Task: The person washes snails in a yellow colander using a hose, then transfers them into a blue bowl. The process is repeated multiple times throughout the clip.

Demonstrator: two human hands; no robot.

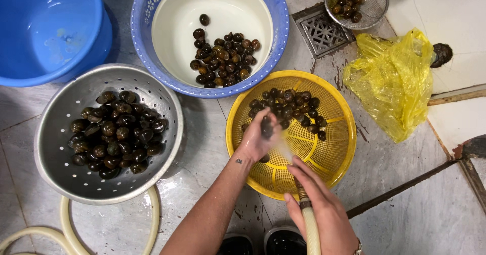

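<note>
Over the round yellow plastic basket (331, 149), the left hand (257, 139) is closed around a dark round snail (266, 127). Just below, the right hand (319, 204) grips a cream rubber hose (310, 227). Right of the basket lies a crumpled yellow plastic bag (392, 80).

Wet stone floor (405, 204) w/ yellow basket (334, 154), metal colander (55, 169), yellow bag (395, 83).
</note>
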